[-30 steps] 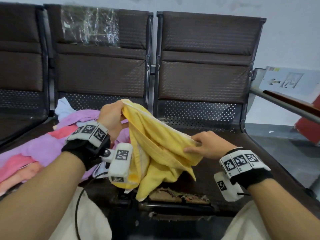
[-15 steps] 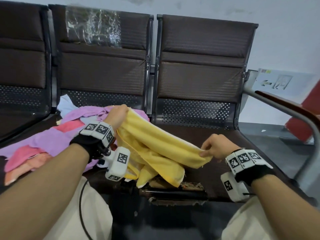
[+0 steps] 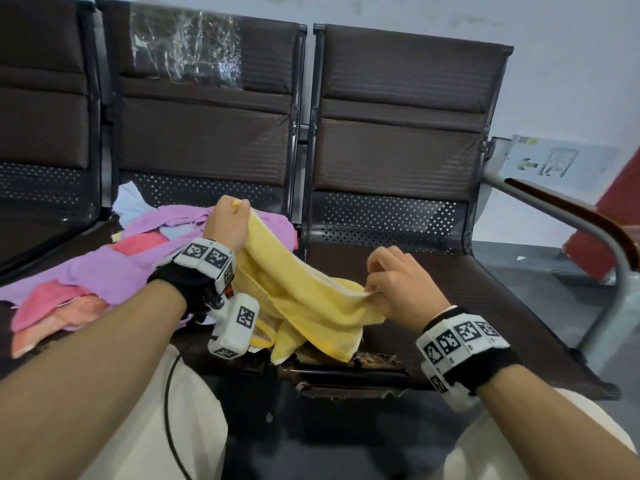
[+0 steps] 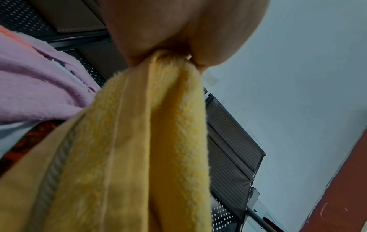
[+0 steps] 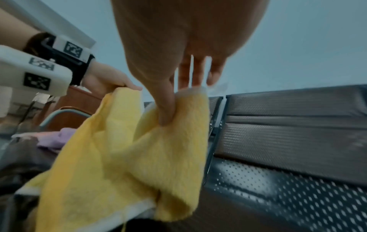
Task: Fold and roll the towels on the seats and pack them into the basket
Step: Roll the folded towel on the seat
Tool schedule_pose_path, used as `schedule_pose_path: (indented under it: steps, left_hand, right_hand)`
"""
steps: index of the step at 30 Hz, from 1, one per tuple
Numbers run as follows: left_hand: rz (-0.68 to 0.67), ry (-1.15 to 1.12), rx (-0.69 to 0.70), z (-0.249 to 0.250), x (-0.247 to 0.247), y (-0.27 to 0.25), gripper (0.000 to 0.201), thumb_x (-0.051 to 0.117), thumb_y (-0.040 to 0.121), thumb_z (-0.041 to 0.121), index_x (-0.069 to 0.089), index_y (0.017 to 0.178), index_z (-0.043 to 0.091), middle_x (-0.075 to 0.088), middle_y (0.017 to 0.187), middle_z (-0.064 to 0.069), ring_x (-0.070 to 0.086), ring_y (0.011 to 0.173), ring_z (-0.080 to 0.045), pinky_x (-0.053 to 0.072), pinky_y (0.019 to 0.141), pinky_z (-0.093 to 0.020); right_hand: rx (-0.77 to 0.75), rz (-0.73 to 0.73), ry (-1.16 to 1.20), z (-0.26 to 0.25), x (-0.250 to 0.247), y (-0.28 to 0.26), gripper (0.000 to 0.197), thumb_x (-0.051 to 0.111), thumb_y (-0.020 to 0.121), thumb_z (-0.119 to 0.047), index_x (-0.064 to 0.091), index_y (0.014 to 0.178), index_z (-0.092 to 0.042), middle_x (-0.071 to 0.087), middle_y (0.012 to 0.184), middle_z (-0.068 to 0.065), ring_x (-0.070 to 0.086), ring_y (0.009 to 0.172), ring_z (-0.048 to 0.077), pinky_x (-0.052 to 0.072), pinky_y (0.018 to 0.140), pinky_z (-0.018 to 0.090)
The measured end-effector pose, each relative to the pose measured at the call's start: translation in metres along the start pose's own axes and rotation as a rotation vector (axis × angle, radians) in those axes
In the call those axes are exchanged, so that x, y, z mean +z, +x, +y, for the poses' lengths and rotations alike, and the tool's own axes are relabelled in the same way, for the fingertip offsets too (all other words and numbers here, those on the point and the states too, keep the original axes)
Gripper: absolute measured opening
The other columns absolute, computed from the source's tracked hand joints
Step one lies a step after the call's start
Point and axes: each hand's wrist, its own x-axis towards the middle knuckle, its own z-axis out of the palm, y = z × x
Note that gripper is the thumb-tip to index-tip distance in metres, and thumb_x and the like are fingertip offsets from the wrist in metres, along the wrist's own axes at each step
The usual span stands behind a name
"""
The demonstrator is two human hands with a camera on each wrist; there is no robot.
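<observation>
- The yellow towel [image 3: 311, 299] hung stretched between both hands over the front of the right-hand seat [image 3: 485, 306], still bunched, with no fold or roll in it.
- The left hand [image 3: 227, 225] had its grip closed round one end, raised beside the heap.
- The right hand [image 3: 398, 285] pinched the other end between thumb and fingers [image 5: 165, 108].
- The heap of purple and pink towels [image 3: 104, 271] lay loose on the seat left of the yellow one, unfolded.
- No basket showed anywhere, so I judged the job barely begun.
</observation>
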Motion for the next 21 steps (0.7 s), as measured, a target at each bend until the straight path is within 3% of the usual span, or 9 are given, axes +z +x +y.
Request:
schedule_pose_path:
  steps: [2,4,8,11,13,16,18,21]
  left_hand:
    - [0.027,0.002,-0.002,-0.001,-0.001,0.002,0.034,0.037,0.099,0.029,0.049,0.114,0.001,0.057,0.115,-0.019,0.052,0.107,-0.034,0.036,0.083,-0.036]
    - [0.044,0.003,0.002,-0.002,-0.003,0.004,0.033,0.042,0.097,0.031,0.053,0.110,0.002,0.059,0.112,-0.017,0.053,0.107,-0.033,0.038,0.085,-0.036]
    - [0.019,-0.010,0.057,-0.007,-0.007,0.003,0.025,0.053,0.092,0.030,0.061,0.100,0.008,0.063,0.098,-0.006,0.057,0.100,-0.028,0.040,0.080,-0.032]
    - [-0.006,-0.013,0.127,-0.006,-0.008,-0.003,0.021,0.058,0.090,0.026,0.065,0.098,0.009,0.067,0.099,-0.007,0.060,0.097,-0.023,0.043,0.078,-0.030]
    - [-0.010,-0.050,0.168,-0.003,-0.009,-0.006,0.017,0.062,0.087,0.024,0.067,0.095,0.010,0.069,0.096,-0.006,0.061,0.094,-0.022,0.047,0.082,-0.033]
    - [-0.005,-0.123,0.225,0.002,-0.012,-0.012,0.011,0.068,0.084,0.020,0.067,0.088,0.010,0.069,0.090,-0.004,0.062,0.088,-0.018,0.049,0.083,-0.032]
    - [0.012,-0.214,0.211,0.007,-0.012,-0.016,0.010,0.068,0.084,0.021,0.064,0.085,0.012,0.068,0.087,-0.003,0.062,0.084,-0.016,0.050,0.080,-0.031]
    - [0.045,-0.298,0.218,0.020,-0.015,-0.014,0.013,0.065,0.086,0.025,0.061,0.085,0.013,0.065,0.079,0.001,0.061,0.077,-0.016,0.049,0.069,-0.028]
  right_hand:
    - [0.216,-0.192,0.102,0.012,0.008,-0.002,0.005,0.064,0.085,-0.023,0.064,0.083,-0.019,0.054,0.102,-0.003,0.055,0.094,0.021,0.039,0.079,0.031]
    - [0.415,-0.289,0.196,0.027,0.013,-0.003,0.012,0.060,0.090,-0.029,0.054,0.085,-0.019,0.058,0.097,0.000,0.057,0.092,0.024,0.045,0.076,0.034]
    - [0.590,-0.349,0.238,0.048,0.022,-0.009,0.012,0.062,0.089,-0.029,0.064,0.095,-0.019,0.064,0.094,0.007,0.059,0.093,0.025,0.050,0.076,0.036]
    - [0.691,-0.328,0.312,0.054,0.026,-0.014,0.011,0.064,0.088,-0.027,0.070,0.084,-0.019,0.065,0.080,0.005,0.061,0.081,0.021,0.048,0.068,0.031]
    - [0.757,-0.237,0.389,0.059,0.024,-0.013,0.011,0.064,0.088,-0.025,0.071,0.083,-0.017,0.065,0.079,0.003,0.059,0.077,0.018,0.043,0.066,0.026]
    - [0.870,0.053,0.599,0.071,0.007,-0.001,0.013,0.064,0.087,-0.024,0.067,0.075,-0.019,0.063,0.073,0.002,0.057,0.076,0.018,0.039,0.068,0.025]
    - [0.893,0.235,0.723,0.078,-0.011,0.013,0.016,0.066,0.085,-0.026,0.063,0.071,-0.021,0.061,0.072,0.001,0.056,0.077,0.020,0.040,0.070,0.029]
    - [0.879,0.465,0.769,0.083,-0.040,0.028,0.014,0.072,0.080,-0.029,0.064,0.078,-0.018,0.062,0.075,0.000,0.057,0.076,0.018,0.043,0.071,0.029]
